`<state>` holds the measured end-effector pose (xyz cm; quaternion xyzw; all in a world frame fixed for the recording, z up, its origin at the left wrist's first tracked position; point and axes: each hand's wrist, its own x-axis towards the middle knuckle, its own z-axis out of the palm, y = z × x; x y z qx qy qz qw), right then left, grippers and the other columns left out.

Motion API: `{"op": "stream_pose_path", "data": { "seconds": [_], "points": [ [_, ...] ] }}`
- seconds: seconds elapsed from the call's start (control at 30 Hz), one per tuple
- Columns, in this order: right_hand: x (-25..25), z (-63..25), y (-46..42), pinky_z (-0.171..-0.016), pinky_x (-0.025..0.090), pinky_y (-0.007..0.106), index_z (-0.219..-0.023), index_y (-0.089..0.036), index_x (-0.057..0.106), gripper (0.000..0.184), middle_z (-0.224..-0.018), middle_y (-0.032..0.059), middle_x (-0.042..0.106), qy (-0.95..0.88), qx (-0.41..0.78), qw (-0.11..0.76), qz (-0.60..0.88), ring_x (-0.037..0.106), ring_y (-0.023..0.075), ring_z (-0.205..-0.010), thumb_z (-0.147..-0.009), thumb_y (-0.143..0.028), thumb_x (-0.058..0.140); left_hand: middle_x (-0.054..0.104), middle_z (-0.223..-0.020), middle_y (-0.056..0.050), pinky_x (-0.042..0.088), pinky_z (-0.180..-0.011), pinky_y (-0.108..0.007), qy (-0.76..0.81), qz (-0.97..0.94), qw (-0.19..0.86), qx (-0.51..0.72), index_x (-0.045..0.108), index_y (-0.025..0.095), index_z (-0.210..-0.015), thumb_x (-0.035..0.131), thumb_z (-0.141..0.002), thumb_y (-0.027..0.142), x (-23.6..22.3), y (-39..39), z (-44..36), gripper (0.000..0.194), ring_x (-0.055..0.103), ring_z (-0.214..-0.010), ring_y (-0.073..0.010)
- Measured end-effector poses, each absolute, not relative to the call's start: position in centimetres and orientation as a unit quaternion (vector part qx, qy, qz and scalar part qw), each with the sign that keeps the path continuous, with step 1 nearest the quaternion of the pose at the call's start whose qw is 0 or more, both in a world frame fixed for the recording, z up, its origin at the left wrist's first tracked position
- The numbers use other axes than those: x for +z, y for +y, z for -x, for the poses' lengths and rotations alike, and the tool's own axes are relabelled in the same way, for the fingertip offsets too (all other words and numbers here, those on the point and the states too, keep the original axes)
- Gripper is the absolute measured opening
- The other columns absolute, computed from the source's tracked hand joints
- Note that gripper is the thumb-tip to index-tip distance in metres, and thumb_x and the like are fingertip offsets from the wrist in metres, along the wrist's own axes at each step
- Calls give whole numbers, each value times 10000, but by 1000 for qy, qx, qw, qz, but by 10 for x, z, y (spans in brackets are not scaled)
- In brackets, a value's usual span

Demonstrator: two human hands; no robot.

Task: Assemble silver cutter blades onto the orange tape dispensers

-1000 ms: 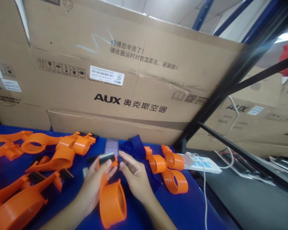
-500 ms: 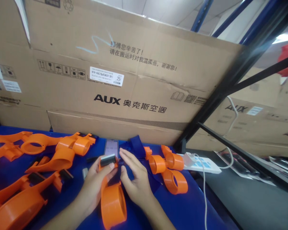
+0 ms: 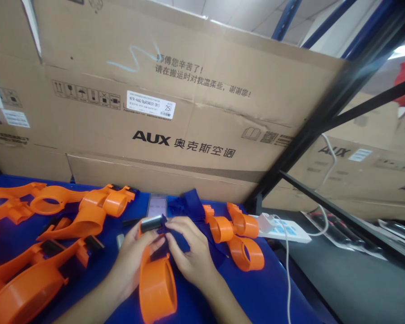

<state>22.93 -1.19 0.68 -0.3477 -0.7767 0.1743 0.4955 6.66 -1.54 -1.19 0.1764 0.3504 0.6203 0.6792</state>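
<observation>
- Where the left hand (image 3: 133, 254) curls, we record one orange ring holder (image 3: 158, 288), gripped between thumb and fingers at its upper part; the ring hangs below, above the near part of the blue surface (image 3: 263, 297).
- One black part (image 3: 151, 225) with a pale top, at the upper end of that holder, above the left thumb.
- One right hand (image 3: 191, 252), half curled, thumb and forefinger close together at a small dark blue piece (image 3: 164, 225) by the black part's right end; whether they pinch it, we cannot tell.
- One phone (image 3: 158, 204), screen lit, lying just beyond the hands.
- One bundle of dark blue material (image 3: 189, 204), right of the phone.
- One small grey object (image 3: 120, 240), beside the left hand, partly hidden.
- Several orange pieces at left (image 3: 91, 220), lying in a loose group, some with black ends.
- A smaller orange group at right (image 3: 246, 253), near the bundle.
- One white power strip (image 3: 286, 231), plug and cable attached, beyond that group.
- One large carton (image 3: 189, 173), printed AUX, upright behind the surface.
- One dark frame post (image 3: 295, 150), slanting at the carton's right.
</observation>
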Motion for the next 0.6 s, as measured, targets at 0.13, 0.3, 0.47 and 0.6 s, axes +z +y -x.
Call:
{"op": "stream_pose_path", "data": {
  "seconds": [0.13,0.3,0.47,0.6],
  "points": [
    [7,-228,-12,-951,596,415,-1033,-251,751,131,-1106,101,755,-765,189,504,353,720,257,-1066,-962,-197,655,812,-998,-79,637,-866,-268,348,-157,684,621,756,170,-1021,835,-723,38,-10,-15,-67,335,786,-891,-199],
    [6,-225,-12,-942,602,416,-995,-252,758,106,-1072,92,772,-750,201,521,354,733,259,-1056,-952,-203,674,809,-1049,-86,639,-883,-276,343,-188,681,619,762,174,-1046,820,-750,42,-12,-14,-66,329,784,-927,-199],
    [7,-221,-15,-956,591,459,-946,-258,769,98,-1023,81,786,-739,193,539,354,721,278,-1089,-934,-192,698,816,-1000,-92,641,-890,-293,344,-173,684,620,746,163,-1021,791,-776,31,-15,-14,-66,281,794,-905,-205],
    [9,-220,-16,-950,574,490,-932,-273,784,102,-974,64,797,-735,181,547,357,722,278,-1023,-921,-195,719,818,-1016,-101,638,-898,-289,338,-158,692,617,740,168,-1053,794,-762,29,-14,-13,-65,327,794,-940,-220]
  ]
}}
